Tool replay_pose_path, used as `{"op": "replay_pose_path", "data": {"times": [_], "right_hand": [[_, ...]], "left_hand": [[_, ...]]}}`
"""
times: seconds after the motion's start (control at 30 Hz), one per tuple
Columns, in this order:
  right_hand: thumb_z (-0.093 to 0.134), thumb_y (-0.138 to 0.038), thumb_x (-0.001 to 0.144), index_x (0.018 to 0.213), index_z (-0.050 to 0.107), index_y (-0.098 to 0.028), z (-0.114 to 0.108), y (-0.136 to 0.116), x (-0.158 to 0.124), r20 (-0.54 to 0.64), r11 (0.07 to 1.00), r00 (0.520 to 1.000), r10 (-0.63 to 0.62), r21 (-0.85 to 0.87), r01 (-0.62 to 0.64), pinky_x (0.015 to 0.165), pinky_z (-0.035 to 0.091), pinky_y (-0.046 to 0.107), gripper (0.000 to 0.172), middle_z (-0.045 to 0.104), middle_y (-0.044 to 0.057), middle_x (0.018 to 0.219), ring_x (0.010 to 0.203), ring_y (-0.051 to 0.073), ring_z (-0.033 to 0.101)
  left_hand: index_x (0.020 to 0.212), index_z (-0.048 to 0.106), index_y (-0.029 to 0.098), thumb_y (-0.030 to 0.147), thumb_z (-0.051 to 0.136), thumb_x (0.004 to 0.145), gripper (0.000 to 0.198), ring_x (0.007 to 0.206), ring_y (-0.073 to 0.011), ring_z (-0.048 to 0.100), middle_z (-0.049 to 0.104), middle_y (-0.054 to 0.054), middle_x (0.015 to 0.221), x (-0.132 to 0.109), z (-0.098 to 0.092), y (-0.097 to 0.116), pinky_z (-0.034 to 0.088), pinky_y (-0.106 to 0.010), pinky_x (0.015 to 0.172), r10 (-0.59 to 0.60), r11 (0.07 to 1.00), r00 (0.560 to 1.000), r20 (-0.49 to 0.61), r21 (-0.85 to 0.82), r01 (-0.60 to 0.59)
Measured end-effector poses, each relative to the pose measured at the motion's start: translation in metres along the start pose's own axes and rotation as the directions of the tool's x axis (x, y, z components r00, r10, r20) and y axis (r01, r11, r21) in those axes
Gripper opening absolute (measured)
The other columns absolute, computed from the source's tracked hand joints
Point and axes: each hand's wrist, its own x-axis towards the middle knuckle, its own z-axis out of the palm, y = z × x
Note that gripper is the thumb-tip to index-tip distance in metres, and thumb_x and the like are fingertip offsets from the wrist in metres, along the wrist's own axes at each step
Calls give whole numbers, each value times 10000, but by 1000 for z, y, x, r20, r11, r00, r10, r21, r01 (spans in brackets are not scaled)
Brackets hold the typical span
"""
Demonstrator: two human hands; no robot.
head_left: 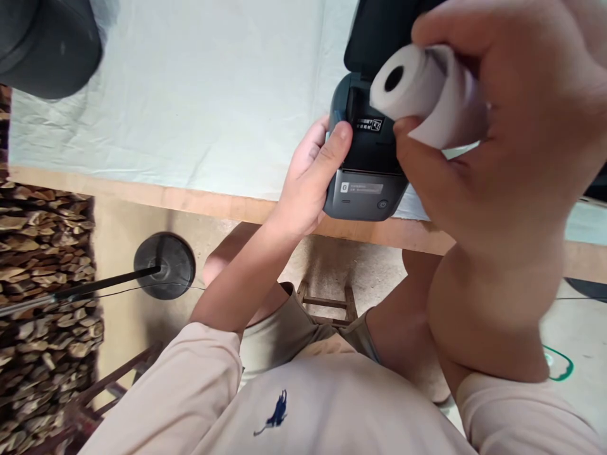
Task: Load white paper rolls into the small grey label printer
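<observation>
A dark grey label printer [363, 196] lies at the table's front edge with its lid [374, 38] raised and its inner compartment showing. My left hand [315, 167] grips the printer's left side, the thumb over the rim of the compartment. Above the right part of that compartment, my right hand [502, 120] holds a white paper roll [408, 82] between thumb and fingers. The roll has a dark hollow core facing left, and a loose flap of its paper hangs down.
A pale cloth covers the table [190, 82], with a dark container [52, 47] at its far left. Below are a round black stand base [165, 265], a wooden stool [327, 303] between my legs, and stacked firewood [47, 297] at left.
</observation>
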Motion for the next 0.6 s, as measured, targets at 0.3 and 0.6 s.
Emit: {"op": "replay_pose_path", "data": {"times": [0.3, 0.6], "right_hand": [[415, -295, 879, 967, 564, -213, 10, 14, 5, 0, 916, 991, -135, -380, 125, 749, 433, 313, 192, 597, 34, 912, 880, 142, 575], [516, -380, 842, 817, 606, -241, 11, 6, 3, 100, 953, 972, -211, -198, 228, 842, 465, 374, 168, 648, -25, 844, 914, 148, 609]], "left_hand": [[991, 535, 97, 195, 370, 936, 200, 1290, -238, 539, 644, -2, 918, -1, 4, 5, 372, -505, 1146, -20, 999, 999, -37, 38, 21], [911, 566, 201, 296, 512, 869, 117, 920, -141, 654, 620, -16, 849, 4, -15, -4, 494, -242, 795, 24, 992, 994, 111, -129, -9]]}}
